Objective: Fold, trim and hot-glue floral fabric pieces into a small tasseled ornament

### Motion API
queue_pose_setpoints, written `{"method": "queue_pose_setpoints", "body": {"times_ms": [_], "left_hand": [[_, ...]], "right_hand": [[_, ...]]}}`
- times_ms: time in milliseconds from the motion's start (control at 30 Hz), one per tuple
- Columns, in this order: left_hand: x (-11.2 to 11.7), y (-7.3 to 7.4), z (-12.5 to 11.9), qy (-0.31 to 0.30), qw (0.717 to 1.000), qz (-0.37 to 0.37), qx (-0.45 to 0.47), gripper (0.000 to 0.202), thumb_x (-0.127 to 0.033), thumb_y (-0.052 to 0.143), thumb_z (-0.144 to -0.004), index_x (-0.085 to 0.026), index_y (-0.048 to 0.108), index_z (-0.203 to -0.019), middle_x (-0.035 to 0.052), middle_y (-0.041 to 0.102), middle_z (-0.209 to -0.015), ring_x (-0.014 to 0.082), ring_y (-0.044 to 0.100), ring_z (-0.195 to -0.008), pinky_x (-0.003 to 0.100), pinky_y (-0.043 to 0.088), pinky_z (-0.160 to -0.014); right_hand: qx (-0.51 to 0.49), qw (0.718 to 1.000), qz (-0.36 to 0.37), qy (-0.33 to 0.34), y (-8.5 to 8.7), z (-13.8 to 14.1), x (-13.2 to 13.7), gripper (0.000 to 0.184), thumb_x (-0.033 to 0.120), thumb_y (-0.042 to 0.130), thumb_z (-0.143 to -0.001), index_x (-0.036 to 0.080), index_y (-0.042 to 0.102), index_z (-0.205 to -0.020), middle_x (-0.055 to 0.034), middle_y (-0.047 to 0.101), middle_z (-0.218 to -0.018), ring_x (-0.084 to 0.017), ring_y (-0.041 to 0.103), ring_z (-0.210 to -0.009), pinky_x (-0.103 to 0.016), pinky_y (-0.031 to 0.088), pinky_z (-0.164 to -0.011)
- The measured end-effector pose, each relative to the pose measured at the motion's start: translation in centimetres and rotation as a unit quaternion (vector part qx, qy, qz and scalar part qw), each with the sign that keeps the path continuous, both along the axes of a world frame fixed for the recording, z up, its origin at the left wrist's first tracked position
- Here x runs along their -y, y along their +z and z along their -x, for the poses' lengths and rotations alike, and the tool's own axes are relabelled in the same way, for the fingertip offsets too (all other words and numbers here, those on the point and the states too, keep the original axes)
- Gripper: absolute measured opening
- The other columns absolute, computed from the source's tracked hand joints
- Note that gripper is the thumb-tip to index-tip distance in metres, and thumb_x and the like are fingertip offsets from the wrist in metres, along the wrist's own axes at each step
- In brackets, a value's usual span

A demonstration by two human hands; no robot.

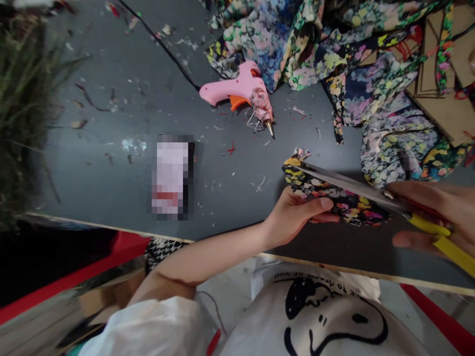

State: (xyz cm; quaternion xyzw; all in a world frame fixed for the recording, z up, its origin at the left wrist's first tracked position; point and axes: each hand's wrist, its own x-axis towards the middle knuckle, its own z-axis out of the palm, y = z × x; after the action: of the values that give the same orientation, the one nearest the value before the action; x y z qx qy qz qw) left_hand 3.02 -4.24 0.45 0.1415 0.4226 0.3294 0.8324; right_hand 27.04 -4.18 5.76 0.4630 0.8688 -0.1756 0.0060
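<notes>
Fabric piece (326, 190) sat near the desk's (111, 173) near edge, left hand (293, 217) fingers clamped on it. Right hand (438, 212) fingers gripped the scissors (349, 184), blades across the cloth.

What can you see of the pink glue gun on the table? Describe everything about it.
The glue gun has a pink plastic body, an orange trigger and a brass-coloured nozzle pointing lower right. Its front is crusted with dried glue. It lies on its side on the grey table, a black cord running from its handle end. Its rear seems to touch the floral fabric. Neither the left hand nor the right hand touches it.
</notes>
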Motion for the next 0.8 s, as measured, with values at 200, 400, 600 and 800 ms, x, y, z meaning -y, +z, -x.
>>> {"method": "queue_pose_setpoints", "body": {"times_ms": [200, 400, 600, 800], "left_hand": [[0.0, -0.2, 0.0, 0.007, 1.0, -0.011, -0.006, 0.033, -0.038, 0.086, -0.056, -0.016, 0.072, -0.076, 0.0003, 0.072, -0.074, 0.014, 0.069, -0.065, 0.026, 0.063, -0.062], [0.0, 0.0, -0.2, 0.009, 1.0, 0.006, 0.007, 0.029, -0.034, 0.087, -0.054, -0.016, 0.072, -0.072, -0.0019, 0.072, -0.07, 0.0107, 0.068, -0.061, 0.02, 0.061, -0.06], [0.0, 0.0, -0.1, 0.006, 1.0, -0.002, 0.031, 0.024, -0.031, 0.086, -0.058, -0.018, 0.074, -0.074, -0.0005, 0.074, -0.074, 0.0124, 0.07, -0.066, 0.017, 0.061, -0.059], [0.1, -0.3, -0.1, 0.001, 0.999, -0.007, 0.033, 0.024, -0.031, 0.085, -0.059, -0.017, 0.073, -0.075, 0.0, 0.074, -0.076, 0.0124, 0.07, -0.065, 0.019, 0.061, -0.06]], "right_hand": [[-0.033, 0.999, -0.019, -0.002, 0.0, 1.4, -0.6, 0.042, 0.062, 0.032, -0.09, 0.026, 0.051, -0.099, -0.0005, 0.067, -0.071, -0.018, 0.062, -0.049, -0.027, 0.041, -0.038], [-0.004, 0.998, -0.061, 0.016, 0.0, 1.9, -0.6, 0.043, 0.059, 0.026, -0.092, 0.024, 0.05, -0.096, -0.0011, 0.067, -0.07, -0.02, 0.061, -0.044, -0.029, 0.039, -0.034], [-0.002, 0.997, -0.08, 0.008, -0.1, 1.9, -0.4, 0.04, 0.059, 0.028, -0.092, 0.025, 0.049, -0.093, 0.0006, 0.065, -0.065, -0.02, 0.059, -0.041, -0.029, 0.036, -0.033], [0.003, 0.998, -0.061, -0.009, -0.6, 1.3, -0.1, 0.04, 0.06, 0.033, -0.09, 0.026, 0.052, -0.097, 0.0012, 0.066, -0.068, -0.018, 0.06, -0.046, -0.028, 0.037, -0.038]]}}
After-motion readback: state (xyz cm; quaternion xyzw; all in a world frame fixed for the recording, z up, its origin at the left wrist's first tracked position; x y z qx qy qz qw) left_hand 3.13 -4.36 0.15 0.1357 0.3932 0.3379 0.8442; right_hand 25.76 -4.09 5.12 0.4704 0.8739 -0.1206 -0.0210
